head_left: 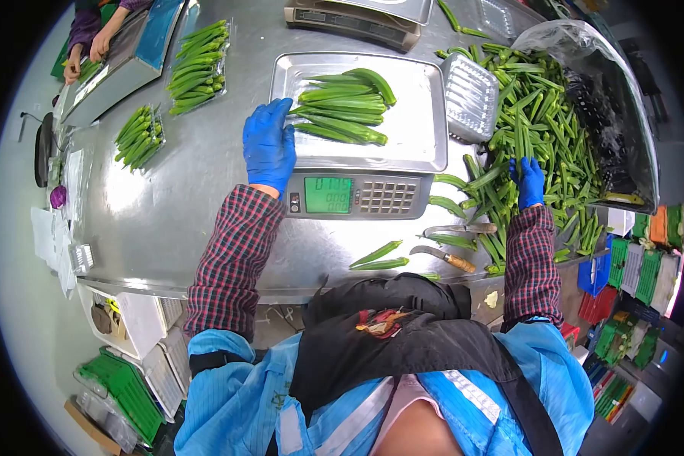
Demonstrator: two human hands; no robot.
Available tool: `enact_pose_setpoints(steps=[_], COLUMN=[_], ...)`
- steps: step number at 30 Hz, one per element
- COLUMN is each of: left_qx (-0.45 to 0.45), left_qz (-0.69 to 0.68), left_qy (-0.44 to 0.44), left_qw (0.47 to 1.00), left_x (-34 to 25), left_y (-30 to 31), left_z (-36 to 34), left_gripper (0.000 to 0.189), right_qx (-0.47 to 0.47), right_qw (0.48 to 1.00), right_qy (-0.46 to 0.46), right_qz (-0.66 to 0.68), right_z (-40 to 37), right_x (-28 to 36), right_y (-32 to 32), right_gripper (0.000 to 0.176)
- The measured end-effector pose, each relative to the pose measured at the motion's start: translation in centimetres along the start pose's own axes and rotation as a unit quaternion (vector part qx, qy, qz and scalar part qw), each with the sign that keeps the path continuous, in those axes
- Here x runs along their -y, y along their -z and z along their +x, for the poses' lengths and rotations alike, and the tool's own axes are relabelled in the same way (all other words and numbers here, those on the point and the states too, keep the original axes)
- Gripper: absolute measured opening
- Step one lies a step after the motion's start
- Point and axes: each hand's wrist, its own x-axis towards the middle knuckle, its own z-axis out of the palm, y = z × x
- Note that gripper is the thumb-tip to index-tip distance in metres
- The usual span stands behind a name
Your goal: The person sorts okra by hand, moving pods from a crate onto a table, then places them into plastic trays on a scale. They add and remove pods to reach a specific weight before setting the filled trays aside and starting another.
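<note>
On the metal tray [425, 152] of a digital scale [334, 197] lies a bunch of okra [349, 106], pods side by side. My left hand [270, 144], in a blue glove, is at the tray's left edge with its fingers stretched out, beside the tips of the pods. Over at the right, my gloved right hand [530, 182] is at the heap of loose okra [551, 114], its fingers closed around okra pods [520, 137] that point away from me. The hand partly hides how many it holds. The scale's green display is lit.
A clear plastic tray [470, 97] leans between scale and heap. Two knives [452, 260] lie near the front edge by loose pods [380, 257]. Packed okra trays [199, 68] sit left. A second scale [357, 23] stands behind. Another person's hands [91, 53] work at far left.
</note>
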Motion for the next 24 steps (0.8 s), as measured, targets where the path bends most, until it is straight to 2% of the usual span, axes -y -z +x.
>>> enact_pose_setpoints(steps=[2,4,5,10,12,16,18,20,22,24], left_qx=[0.028,0.004,0.015,0.062,0.08,0.049,0.011,-0.001,-0.002,0.001], left_qz=[-0.008,0.005,0.01,0.02,0.023,0.014,-0.073,-0.097,-0.211,-0.229], left_qy=[0.011,-0.012,-0.014,-0.002,-0.017,-0.021,-0.014,-0.015,0.057,0.057], left_qw=[1.0,1.0,1.0,0.998,0.996,0.998,0.997,0.995,0.976,0.972], left_x=[0.1,0.4,0.5,1.6,2.0,1.7,1.8,2.0,1.9,2.1], left_y=[0.4,0.0,-0.1,-0.8,-1.0,-0.1,0.3,0.6,0.9,0.8], left_z=[0.6,1.0,1.2,2.2,2.6,3.6,4.2,4.8,5.2,5.6], left_gripper=[0.042,0.039,0.038,0.031,0.026,0.023,0.019,0.017,0.015,0.014], right_qx=[0.008,0.003,0.006,-0.001,0.031,0.016,0.016,0.024,0.031,0.028], right_qw=[1.0,1.0,1.0,1.0,0.999,1.0,1.0,0.999,0.999,1.0], right_qy=[-0.001,0.002,0.006,-0.01,-0.017,-0.011,-0.021,-0.021,-0.02,-0.012], right_qz=[-0.005,-0.005,0.014,0.018,-0.023,0.005,-0.01,-0.007,-0.006,-0.001], right_z=[-0.2,-0.8,-0.5,-0.5,-0.3,-0.7,-0.6,-0.4,-0.1,-0.6], right_x=[0.0,0.7,0.6,0.2,-0.1,-0.2,-0.4,-0.6,-1.0,-0.7], right_y=[-0.1,-1.1,-1.4,-2.1,-2.0,-2.4,-2.3,-2.3,-2.0,-2.3], right_gripper=[0.025,0.025,0.029,0.028,0.027,0.027,0.028,0.027,0.027,0.027])
